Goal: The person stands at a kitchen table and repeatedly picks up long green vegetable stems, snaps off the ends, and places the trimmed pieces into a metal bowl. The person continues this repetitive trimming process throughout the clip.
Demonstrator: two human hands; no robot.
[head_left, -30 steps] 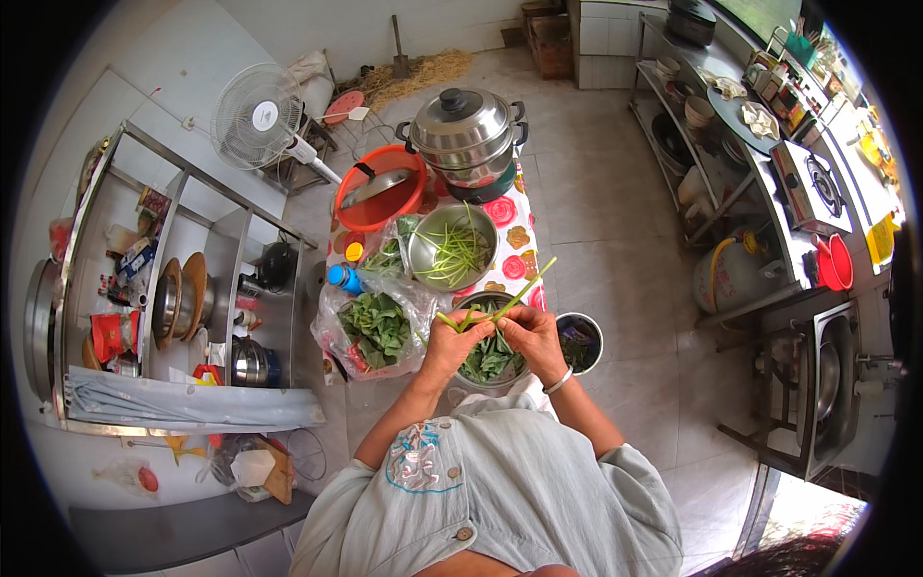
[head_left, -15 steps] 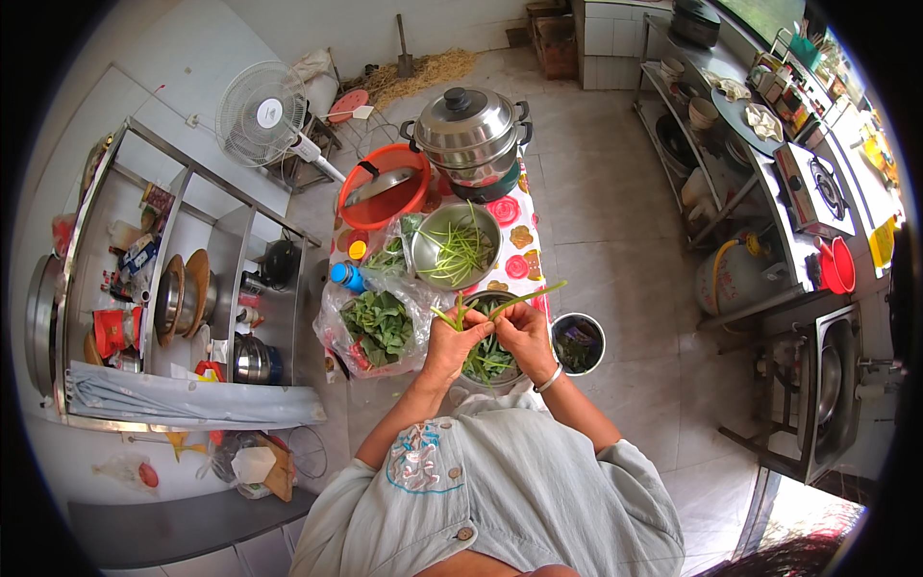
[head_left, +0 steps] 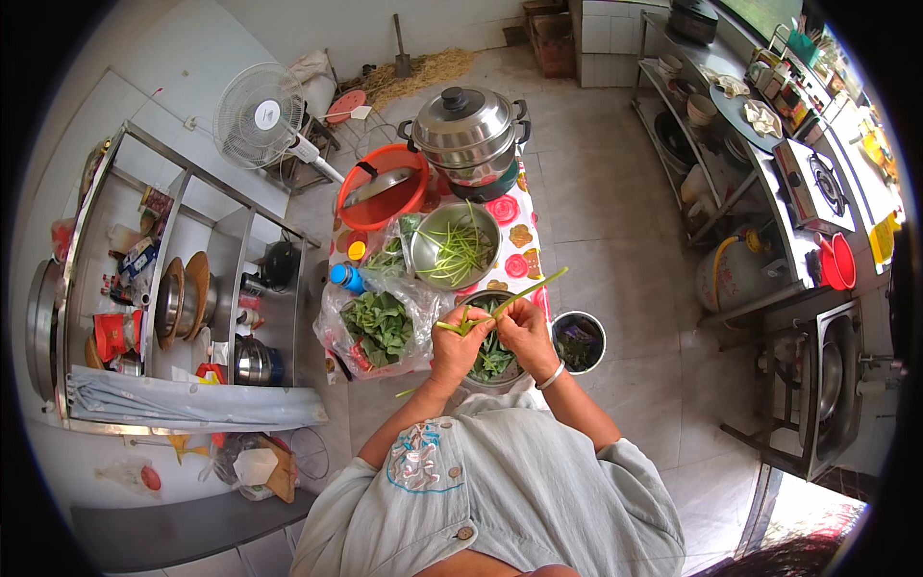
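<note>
My left hand (head_left: 456, 350) is closed round several green vegetable stems (head_left: 450, 328), their ends sticking out to the left. Close beside it, my right hand (head_left: 525, 333) pinches a long green stem (head_left: 546, 282) that slants up to the right. The fingertips of both hands nearly meet above a metal basin of green leaves (head_left: 493, 363), partly hiding it. Beyond the hands stands a steel bowl (head_left: 417, 252) with trimmed green stems (head_left: 460, 248) in it. Left of my left hand, a clear plastic bag (head_left: 332, 322) holds loose leafy greens (head_left: 378, 327).
A pail (head_left: 600, 358) with dark leaves stands right of the table. On the patterned tablecloth (head_left: 519, 264) are an orange basin (head_left: 415, 195), a lidded steamer pot (head_left: 464, 135) and a blue-capped bottle (head_left: 346, 278). A fan (head_left: 267, 114) and shelving (head_left: 197, 207) stand left.
The stems in my left hand now lie flatter and point left. My right hand's stem has shifted and tilts a little more upward. A green piece now shows by my left forearm.
</note>
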